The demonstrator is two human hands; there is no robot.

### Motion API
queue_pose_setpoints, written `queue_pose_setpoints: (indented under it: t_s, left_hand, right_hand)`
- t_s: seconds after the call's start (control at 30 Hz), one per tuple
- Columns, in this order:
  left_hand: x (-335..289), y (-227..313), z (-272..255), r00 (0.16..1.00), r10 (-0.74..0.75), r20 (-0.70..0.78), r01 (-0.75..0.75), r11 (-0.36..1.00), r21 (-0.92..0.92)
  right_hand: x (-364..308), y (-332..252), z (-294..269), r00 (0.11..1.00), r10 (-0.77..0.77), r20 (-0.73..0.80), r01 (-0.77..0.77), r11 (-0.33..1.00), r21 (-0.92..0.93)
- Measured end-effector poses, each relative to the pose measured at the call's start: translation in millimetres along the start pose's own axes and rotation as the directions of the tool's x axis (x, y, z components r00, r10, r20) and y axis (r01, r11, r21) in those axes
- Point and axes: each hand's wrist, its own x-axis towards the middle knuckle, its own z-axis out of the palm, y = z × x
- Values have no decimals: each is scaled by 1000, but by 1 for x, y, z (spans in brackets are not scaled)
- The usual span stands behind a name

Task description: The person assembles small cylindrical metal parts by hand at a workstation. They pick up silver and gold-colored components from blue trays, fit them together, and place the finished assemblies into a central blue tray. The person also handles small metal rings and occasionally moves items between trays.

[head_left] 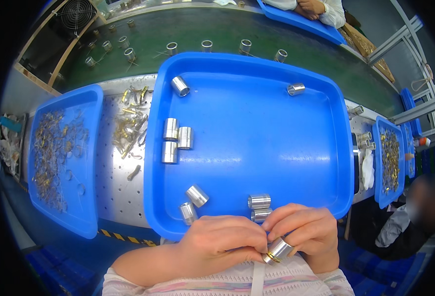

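Note:
Close to my body, just past the near rim of a large blue tray, both hands meet on one silver metal cylinder with a gold-coloured band near its lower end. My right hand is closed round its upper part. The fingers of my left hand pinch at the banded end. Several similar metal cylinders lie in the tray: a pair by my right fingers, a tilted one beyond my left hand, a cluster along the left wall, and one at the far right.
A smaller blue tray with thin wire-like pieces stands left, brass-coloured scraps beside it on perforated metal. Another tray of small gold pieces is at right. More cylinders stand on the green belt. Other people sit across and at far right.

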Motion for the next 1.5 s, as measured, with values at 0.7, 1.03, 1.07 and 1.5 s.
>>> queue_pose_setpoints:
  t_s: [0.7, 1.03, 1.07, 1.5]
  left_hand:
    - [4, 7, -1, 990, 26, -138, 0, 984, 180]
    - [8, 10, 4, 958, 287, -2, -258, 864, 432]
    - [8, 10, 4, 958, 288, -6, -256, 862, 437]
    - [9, 13, 4, 965, 257, 54, -246, 813, 528]
  right_hand:
    - [-2, -7, 6, 971, 97, -217, -98, 995, 6]
    - [-5, -13, 5, 971, 98, -216, -137, 975, -175]
    - [-4, -13, 5, 972, 91, -216, -133, 972, -191]
    - [2, -21, 4, 974, 107, -202, -170, 931, -323]
